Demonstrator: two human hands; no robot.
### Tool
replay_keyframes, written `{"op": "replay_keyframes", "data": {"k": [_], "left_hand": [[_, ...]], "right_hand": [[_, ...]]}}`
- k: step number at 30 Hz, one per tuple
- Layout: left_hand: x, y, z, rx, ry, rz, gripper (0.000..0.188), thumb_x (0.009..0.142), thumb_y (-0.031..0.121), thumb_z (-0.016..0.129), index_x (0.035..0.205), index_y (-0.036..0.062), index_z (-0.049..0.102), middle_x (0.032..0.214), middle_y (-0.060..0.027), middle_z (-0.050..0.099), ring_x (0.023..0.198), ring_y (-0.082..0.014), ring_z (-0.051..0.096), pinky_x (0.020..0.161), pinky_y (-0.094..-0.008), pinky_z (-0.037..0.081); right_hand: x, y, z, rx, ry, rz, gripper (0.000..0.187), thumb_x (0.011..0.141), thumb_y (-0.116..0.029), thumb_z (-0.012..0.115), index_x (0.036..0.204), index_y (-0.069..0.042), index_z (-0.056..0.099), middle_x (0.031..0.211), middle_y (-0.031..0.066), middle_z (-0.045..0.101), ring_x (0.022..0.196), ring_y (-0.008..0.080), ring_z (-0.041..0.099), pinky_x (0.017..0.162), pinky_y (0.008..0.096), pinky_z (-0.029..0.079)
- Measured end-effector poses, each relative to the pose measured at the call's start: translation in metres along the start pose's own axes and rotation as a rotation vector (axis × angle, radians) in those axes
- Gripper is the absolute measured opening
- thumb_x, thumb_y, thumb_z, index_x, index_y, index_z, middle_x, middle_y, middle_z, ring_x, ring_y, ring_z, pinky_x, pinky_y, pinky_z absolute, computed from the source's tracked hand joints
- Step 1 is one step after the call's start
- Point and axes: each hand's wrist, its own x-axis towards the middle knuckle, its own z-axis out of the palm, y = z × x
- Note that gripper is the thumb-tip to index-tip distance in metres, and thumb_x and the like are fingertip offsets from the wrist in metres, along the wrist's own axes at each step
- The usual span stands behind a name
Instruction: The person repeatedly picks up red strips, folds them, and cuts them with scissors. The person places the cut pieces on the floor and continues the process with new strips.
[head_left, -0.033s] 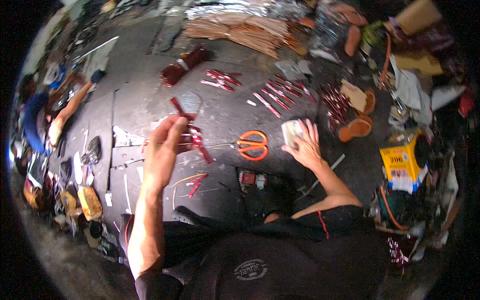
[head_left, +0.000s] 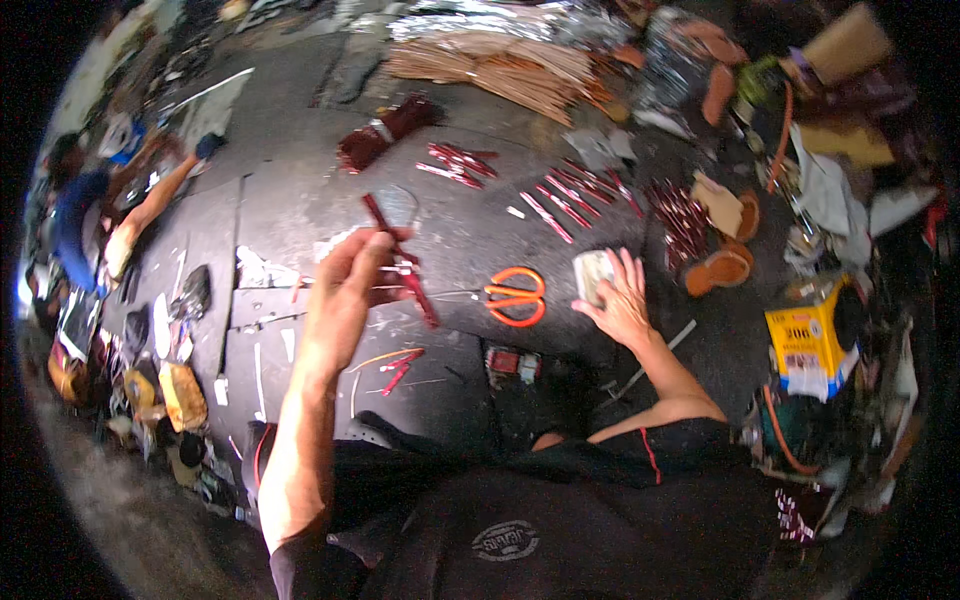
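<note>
My left hand [head_left: 350, 270] pinches a glossy dark red strap [head_left: 423, 300] above the dark work table; its upper end sticks out past my fingers, which hide the middle. Right of it lie scissors [head_left: 516, 297] with orange handles, their blades pointing toward my left hand. My right hand [head_left: 622, 300] rests with fingers stretched out, touching a small whitish block [head_left: 592, 272] that they partly cover. Beyond the hands are several loose red straps [head_left: 565, 195], a smaller pile of straps [head_left: 458, 165] and a dark red bundle [head_left: 388, 132] with a pale band.
Tan strips [head_left: 490, 68] lie stacked at the far side. Brown sandal soles [head_left: 720, 270] and a dense red strap heap [head_left: 680, 222] lie right, beyond a yellow box [head_left: 802, 335]. Red scraps [head_left: 400, 372] sit near me. Another person's arm [head_left: 150, 210] reaches in from the left.
The whole view has shifted slightly, so the table's things appear a little farther right. Both hands keep nearly the same pose, the left still on the strap.
</note>
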Motion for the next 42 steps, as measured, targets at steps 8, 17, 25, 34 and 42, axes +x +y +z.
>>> {"op": "replay_keyframes", "data": {"k": [8,17,25,34,42], "left_hand": [[-0.002,0.015,-0.005,-0.016,-0.085,0.018,0.040,0.103,0.033,0.047,0.118,-0.0001,0.063,0.101,-0.0124,0.068,0.087,-0.0175,0.066,0.074,-0.0296,0.055],[-0.005,0.013,-0.013,-0.027,-0.129,0.035,0.041,0.103,0.034,0.048,0.116,-0.0012,0.064,0.101,-0.0107,0.068,0.086,-0.0165,0.066,0.073,-0.0304,0.056],[-0.014,0.005,-0.026,-0.036,-0.139,-0.012,0.039,0.103,0.032,0.047,0.114,-0.0012,0.064,0.099,-0.0090,0.069,0.086,-0.0159,0.066,0.074,-0.0302,0.057],[-0.015,0.001,-0.018,0.017,-0.142,-0.010,0.036,0.104,0.028,0.046,0.109,-0.0015,0.065,0.093,-0.0071,0.068,0.085,-0.0130,0.064,0.075,-0.0289,0.057],[-0.014,0.003,-0.016,-0.019,-0.163,-0.049,0.038,0.103,0.033,0.048,0.110,0.0002,0.067,0.095,-0.0076,0.068,0.084,-0.0126,0.063,0.070,-0.0265,0.053]], "right_hand": [[0.098,-0.051,-0.117,0.547,-0.008,-0.092,0.017,0.089,-0.013,0.065,0.104,-0.004,0.064,0.122,0.0160,0.059,0.115,0.0325,0.056,0.100,0.0421,0.042],[0.143,-0.189,-0.178,0.663,0.043,-0.651,0.045,0.078,0.009,0.064,0.115,-0.015,0.068,0.095,0.0076,0.062,0.086,0.0268,0.063,0.072,0.0359,0.052],[0.143,-0.201,-0.146,0.646,0.061,-0.723,0.046,0.077,0.003,0.068,0.117,-0.019,0.069,0.092,0.0068,0.058,0.087,0.0274,0.060,0.075,0.0380,0.051],[0.148,-0.198,-0.135,0.452,0.135,-0.894,0.045,0.077,-0.006,0.069,0.119,-0.022,0.068,0.097,0.0023,0.058,0.097,0.0261,0.058,0.089,0.0406,0.048],[0.143,-0.186,-0.132,0.393,0.152,-0.965,0.045,0.077,-0.011,0.071,0.120,-0.024,0.068,0.100,0.0015,0.059,0.100,0.0273,0.057,0.095,0.0410,0.046]]}}
